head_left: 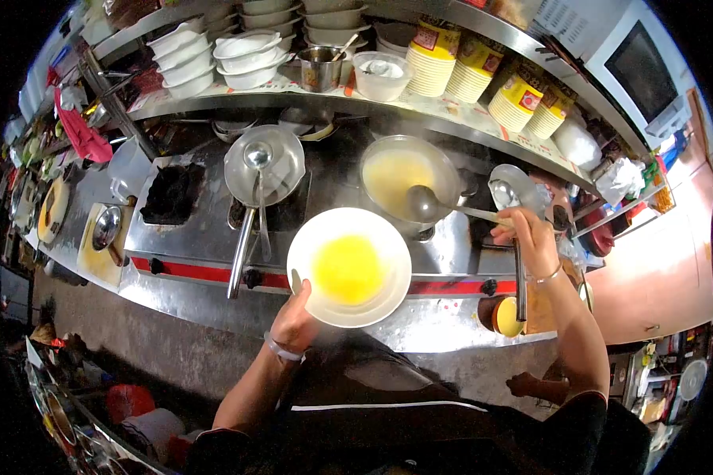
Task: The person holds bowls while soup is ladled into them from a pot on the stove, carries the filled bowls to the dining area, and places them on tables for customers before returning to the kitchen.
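Observation:
My left hand (295, 318) grips the rim of a white bowl (398, 273), its thumb over the edge. Yellow liquid (348, 269) lies in the bottom of the bowl, which is held in front of the stove. My right hand (528, 240) is closed round the handle of a ladle (425, 204). The ladle's head is over a pan (368, 170) of pale yellow, steaming liquid on the right-hand burner. Whether the ladle holds liquid cannot be made out.
A second pan (238, 178) with a ladle in it sits on the middle burner, its handle sticking out forward. Stacked white containers (249, 59) and paper cups (432, 67) line the shelf above. A yellow cup (508, 317) stands at the front right.

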A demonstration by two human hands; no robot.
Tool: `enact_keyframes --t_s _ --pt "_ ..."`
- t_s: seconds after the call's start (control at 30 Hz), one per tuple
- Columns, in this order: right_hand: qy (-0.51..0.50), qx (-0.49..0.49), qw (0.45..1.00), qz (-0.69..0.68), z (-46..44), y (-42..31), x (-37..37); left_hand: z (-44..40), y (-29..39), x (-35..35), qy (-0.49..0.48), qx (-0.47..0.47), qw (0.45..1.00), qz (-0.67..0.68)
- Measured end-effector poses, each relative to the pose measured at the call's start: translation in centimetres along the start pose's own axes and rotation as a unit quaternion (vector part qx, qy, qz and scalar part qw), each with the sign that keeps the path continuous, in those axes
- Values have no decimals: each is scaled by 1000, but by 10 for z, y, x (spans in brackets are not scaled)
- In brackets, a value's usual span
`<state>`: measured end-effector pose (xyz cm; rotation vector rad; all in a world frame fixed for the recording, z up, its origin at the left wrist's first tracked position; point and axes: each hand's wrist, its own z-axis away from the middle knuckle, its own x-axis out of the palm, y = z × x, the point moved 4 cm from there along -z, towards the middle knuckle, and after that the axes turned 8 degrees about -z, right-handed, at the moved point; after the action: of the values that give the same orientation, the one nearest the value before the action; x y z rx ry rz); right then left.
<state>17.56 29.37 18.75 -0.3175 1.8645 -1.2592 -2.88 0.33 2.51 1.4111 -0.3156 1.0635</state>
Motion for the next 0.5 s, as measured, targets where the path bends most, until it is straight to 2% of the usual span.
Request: enact_keyframes --t_s 0.13,0.23,0.37,0.5 --pt "14 87 987 -131 -17 20 5 0 -2 -4 25 -6 1000 1" --pt "86 181 957 -208 -22 27 4 -2 -3 -9 14 -9 1000 -16" --pt "141 181 940 -251 -17 28 -8 -4 -1 -6 23 -23 999 -39" --pt "142 153 942 -262 -14 4 -18 -4 1 -1 20 -46 997 -64"
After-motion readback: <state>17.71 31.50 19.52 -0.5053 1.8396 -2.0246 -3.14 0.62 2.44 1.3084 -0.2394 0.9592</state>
